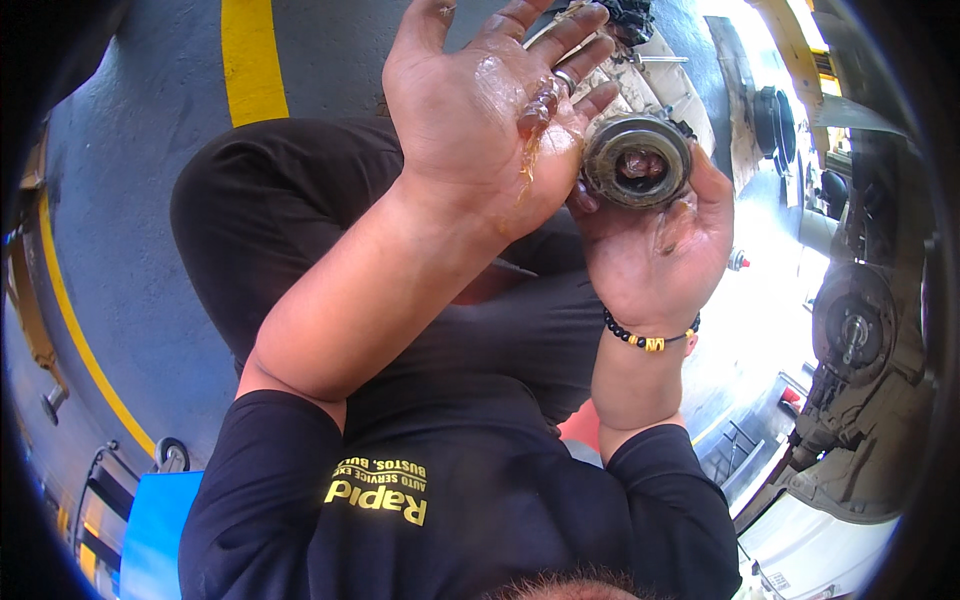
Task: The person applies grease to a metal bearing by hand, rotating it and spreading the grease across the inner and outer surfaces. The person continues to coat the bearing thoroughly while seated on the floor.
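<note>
Greased left hand (475,130) lies spread beside ring-shaped part (605,158) in right hand (655,260)

The person's left hand is palm up, fingers spread and holding nothing in their grip. A lump of amber grease (538,112) sits on the palm toward the little-finger side, with thin smears running down from it, and a metal band (565,82) circles one finger.

Just to its right, the right hand grips the ring-shaped part, thumb along its right side and other fingers around and beneath it. Its round opening faces up; what shows reddish inside, grease or fingertip, cannot be told. Whether the part touches the left hand is also unclear.

A black beaded bracelet (648,340) circles the right wrist. Dark trousers (280,210) lie below the arms; a yellow stripe (253,60) crosses the blue-grey floor (150,170).
</note>
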Action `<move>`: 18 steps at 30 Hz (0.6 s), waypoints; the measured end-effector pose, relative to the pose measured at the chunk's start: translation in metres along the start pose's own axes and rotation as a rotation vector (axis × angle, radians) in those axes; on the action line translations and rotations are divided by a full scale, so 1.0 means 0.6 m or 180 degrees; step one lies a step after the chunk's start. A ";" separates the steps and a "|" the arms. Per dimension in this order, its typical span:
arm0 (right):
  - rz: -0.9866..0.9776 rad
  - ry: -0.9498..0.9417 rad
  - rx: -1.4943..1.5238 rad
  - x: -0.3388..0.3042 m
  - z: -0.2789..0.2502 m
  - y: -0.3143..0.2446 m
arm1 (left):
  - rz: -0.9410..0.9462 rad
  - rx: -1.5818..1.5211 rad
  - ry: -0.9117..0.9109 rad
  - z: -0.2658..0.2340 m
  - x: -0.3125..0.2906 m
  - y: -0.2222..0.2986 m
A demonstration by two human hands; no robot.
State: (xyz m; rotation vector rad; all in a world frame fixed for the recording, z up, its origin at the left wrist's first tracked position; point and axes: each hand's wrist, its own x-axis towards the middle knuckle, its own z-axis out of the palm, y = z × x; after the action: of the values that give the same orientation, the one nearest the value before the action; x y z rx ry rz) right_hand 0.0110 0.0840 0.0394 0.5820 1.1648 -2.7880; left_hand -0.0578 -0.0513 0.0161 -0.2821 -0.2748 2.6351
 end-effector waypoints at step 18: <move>-0.0414 -0.0363 -0.0721 0.032 0.010 -0.021 | -0.0128 -0.0133 -0.0418 -0.005 -0.006 -0.008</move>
State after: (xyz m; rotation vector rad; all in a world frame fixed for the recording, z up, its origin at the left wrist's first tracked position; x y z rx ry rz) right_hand -0.0113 0.0903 0.0447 0.3341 1.5149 -2.6949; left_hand -0.0516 -0.0484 0.0149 -0.1158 -0.3753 2.6143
